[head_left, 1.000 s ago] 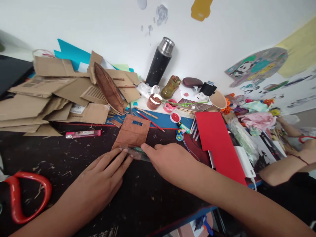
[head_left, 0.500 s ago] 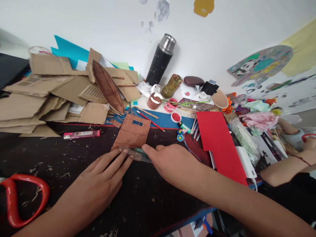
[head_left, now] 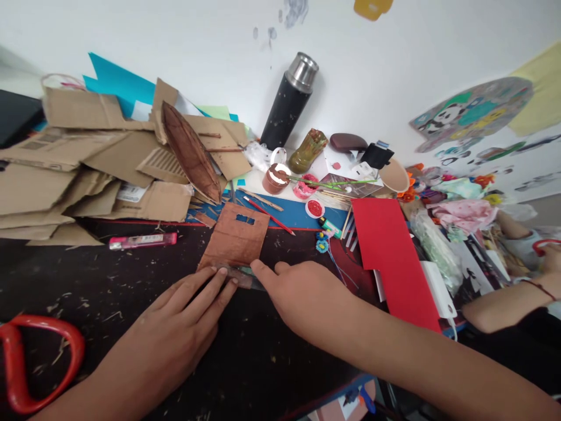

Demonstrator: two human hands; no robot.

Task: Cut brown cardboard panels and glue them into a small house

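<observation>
Pressing clear strip along brown cardboard ahead, flat open left hand stays; curled right hand barely shifts, grip unclear, work likely mid-step.

A camera worn on the head looks forward and down from above and behind the grip, with the left hand and right hand at close range, the dark tabletop around them and the white wall beyond.

A dark table carries a brown card; left of the card lie scissors and piled cardboard, right of it blue flowers.
</observation>
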